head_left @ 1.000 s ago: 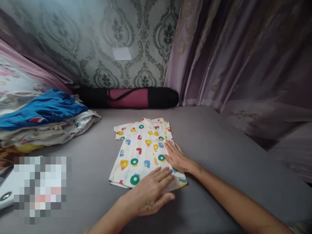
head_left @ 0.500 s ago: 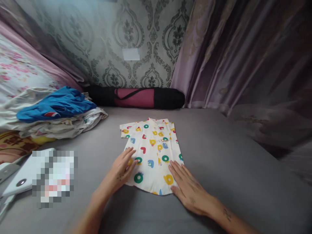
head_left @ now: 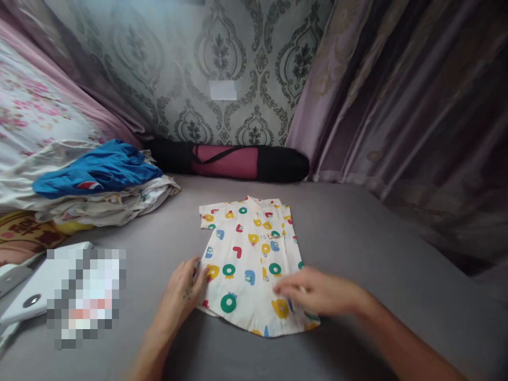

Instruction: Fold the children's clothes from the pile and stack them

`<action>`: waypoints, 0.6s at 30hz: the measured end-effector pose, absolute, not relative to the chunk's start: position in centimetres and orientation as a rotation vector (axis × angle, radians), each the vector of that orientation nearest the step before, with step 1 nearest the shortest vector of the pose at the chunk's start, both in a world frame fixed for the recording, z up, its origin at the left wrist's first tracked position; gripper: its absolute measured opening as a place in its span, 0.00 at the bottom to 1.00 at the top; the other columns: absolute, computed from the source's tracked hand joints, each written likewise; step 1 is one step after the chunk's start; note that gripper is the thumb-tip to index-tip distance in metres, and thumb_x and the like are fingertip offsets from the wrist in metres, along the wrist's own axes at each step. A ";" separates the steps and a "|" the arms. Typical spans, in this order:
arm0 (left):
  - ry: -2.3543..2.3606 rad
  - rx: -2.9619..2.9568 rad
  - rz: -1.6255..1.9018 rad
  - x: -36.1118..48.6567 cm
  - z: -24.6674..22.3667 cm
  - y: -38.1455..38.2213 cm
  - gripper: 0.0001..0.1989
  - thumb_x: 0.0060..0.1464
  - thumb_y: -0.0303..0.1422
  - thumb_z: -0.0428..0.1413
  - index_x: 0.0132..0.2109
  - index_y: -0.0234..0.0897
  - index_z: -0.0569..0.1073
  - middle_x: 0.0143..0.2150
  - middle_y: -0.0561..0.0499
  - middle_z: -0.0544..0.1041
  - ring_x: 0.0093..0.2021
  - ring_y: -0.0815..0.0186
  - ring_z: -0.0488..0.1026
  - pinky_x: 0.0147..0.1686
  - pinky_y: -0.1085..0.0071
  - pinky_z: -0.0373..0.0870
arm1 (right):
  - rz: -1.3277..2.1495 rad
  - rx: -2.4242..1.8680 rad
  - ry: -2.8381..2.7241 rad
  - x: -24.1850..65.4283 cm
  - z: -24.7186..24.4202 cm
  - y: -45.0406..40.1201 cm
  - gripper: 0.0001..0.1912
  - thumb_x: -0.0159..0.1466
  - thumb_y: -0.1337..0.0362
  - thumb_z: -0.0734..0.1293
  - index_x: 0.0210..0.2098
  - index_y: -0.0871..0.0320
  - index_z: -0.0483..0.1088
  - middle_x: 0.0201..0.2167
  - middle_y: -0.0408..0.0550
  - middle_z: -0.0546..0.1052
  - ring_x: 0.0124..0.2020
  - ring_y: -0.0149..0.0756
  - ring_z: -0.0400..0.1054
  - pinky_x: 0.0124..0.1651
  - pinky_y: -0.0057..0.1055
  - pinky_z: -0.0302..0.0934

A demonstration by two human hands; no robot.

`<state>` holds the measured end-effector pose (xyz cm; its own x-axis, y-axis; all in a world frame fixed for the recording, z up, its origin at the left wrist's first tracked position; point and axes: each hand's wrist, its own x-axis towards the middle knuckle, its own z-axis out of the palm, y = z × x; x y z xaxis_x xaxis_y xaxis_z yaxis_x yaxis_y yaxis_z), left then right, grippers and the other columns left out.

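Observation:
A small white shirt (head_left: 254, 254) with colourful printed letters lies on the grey sheet, its collar pointing away and a short sleeve out at the left. At its lower left edge, my left hand (head_left: 188, 286) is closed, thumb and fingers round the fabric edge. Over the lower right part of the shirt is my right hand (head_left: 313, 290), blurred by motion, its fingers bunched together; whether it holds any cloth is hard to make out.
A pile of clothes with a blue garment (head_left: 99, 169) lies at the left. Nearer are a white device (head_left: 35, 291) and a blurred-out object (head_left: 91, 296). A black and red rolled bag (head_left: 226, 160) lies along the wall, beside purple curtains (head_left: 357, 95).
My left hand has moved left to the shirt's edge and closed. My right hand has lifted from lying flat, its fingers drawn together. The shirt's lower right hem has spread outward.

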<state>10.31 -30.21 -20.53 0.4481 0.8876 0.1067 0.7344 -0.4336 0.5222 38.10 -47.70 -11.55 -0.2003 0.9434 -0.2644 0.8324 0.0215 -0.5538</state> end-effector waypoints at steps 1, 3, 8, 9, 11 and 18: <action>1.362 2.294 0.512 10.3 -20.5 -30.2 0.21 0.59 0.47 0.44 0.50 0.39 0.68 0.41 0.46 0.75 0.43 0.60 0.73 0.44 0.65 0.70 | 0.808 -1.889 -2.046 39.3 -12.2 -45.3 0.20 0.70 0.57 0.53 0.50 0.54 0.72 0.44 0.47 0.78 0.48 0.40 0.70 0.53 0.36 0.61; 1.352 2.281 0.492 10.3 -20.4 -30.0 0.20 0.59 0.47 0.44 0.50 0.40 0.68 0.40 0.47 0.76 0.41 0.61 0.74 0.42 0.66 0.71 | 0.469 -2.002 -1.865 41.6 -13.9 -40.4 0.22 0.70 0.59 0.50 0.53 0.56 0.70 0.48 0.51 0.76 0.53 0.41 0.67 0.57 0.37 0.57; 1.305 2.320 0.503 10.2 -20.4 -29.9 0.18 0.61 0.45 0.45 0.49 0.41 0.69 0.40 0.48 0.77 0.40 0.61 0.75 0.38 0.67 0.73 | 0.117 -2.447 -1.605 45.5 -18.1 -31.2 0.31 0.69 0.56 0.49 0.64 0.71 0.53 0.67 0.64 0.54 0.68 0.48 0.45 0.67 0.44 0.37; 1.292 2.343 0.519 10.1 -20.5 -29.9 0.17 0.61 0.45 0.46 0.48 0.41 0.70 0.40 0.48 0.77 0.40 0.61 0.75 0.38 0.67 0.73 | 0.101 -2.512 -1.565 45.9 -18.8 -30.2 0.33 0.69 0.54 0.49 0.65 0.73 0.50 0.68 0.65 0.50 0.69 0.49 0.41 0.67 0.45 0.34; 1.296 2.394 0.577 10.1 -20.9 -29.8 0.16 0.61 0.44 0.47 0.48 0.41 0.70 0.38 0.48 0.77 0.39 0.61 0.76 0.37 0.67 0.73 | 0.066 -2.590 -1.497 46.5 -19.9 -28.8 0.36 0.69 0.51 0.46 0.66 0.74 0.48 0.69 0.65 0.48 0.70 0.49 0.38 0.67 0.45 0.32; 1.152 2.594 0.755 10.9 -21.3 -29.9 0.16 0.61 0.41 0.48 0.53 0.41 0.69 0.51 0.43 0.73 0.50 0.56 0.72 0.47 0.60 0.72 | 0.128 -2.633 -1.453 47.7 -21.6 -27.9 0.39 0.69 0.49 0.45 0.67 0.75 0.45 0.69 0.65 0.47 0.69 0.50 0.39 0.67 0.42 0.34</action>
<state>10.89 -29.87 -21.29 0.5646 0.7378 0.3698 0.6333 -0.6747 0.3791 47.71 -27.94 -21.62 0.5326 0.8463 -0.0108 0.8352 -0.5276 -0.1554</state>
